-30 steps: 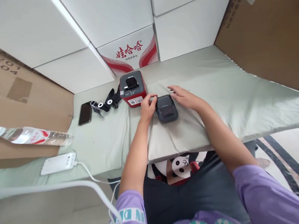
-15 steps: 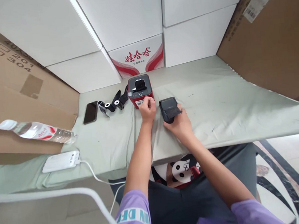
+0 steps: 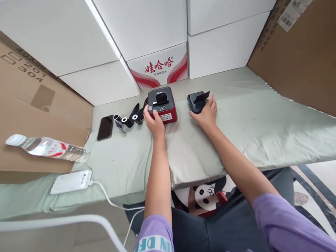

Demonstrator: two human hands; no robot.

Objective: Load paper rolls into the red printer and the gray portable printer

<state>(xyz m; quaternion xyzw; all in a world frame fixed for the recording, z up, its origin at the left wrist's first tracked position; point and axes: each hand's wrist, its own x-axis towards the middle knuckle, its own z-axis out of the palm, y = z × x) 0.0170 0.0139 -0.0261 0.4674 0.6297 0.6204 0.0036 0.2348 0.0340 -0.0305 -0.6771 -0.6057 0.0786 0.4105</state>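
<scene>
A red device with a black top (image 3: 166,109), with a dark slot-like part on top and labels on its front, sits on the cloth-covered table. My left hand (image 3: 155,124) grips its front left corner, thumb on the front face and fingers at the side. To the right is a small black box-shaped device (image 3: 196,104) with a dark strip sticking up from its top; it looks like a portable label printer. My right hand (image 3: 206,112) is closed round its front and right side, the fingertips partly hidden behind it.
Left of the red device lie several small rolls (image 3: 127,122) and a phone (image 3: 105,127). A water bottle (image 3: 49,148) and a white power bank (image 3: 71,182) with a cable are further left. White boxes (image 3: 159,68) line the back; cardboard boxes (image 3: 303,49) stand at both sides.
My right hand has moved the small black device away from me and slightly right. My left hand, closed in front of the red device before, now holds its left corner.
</scene>
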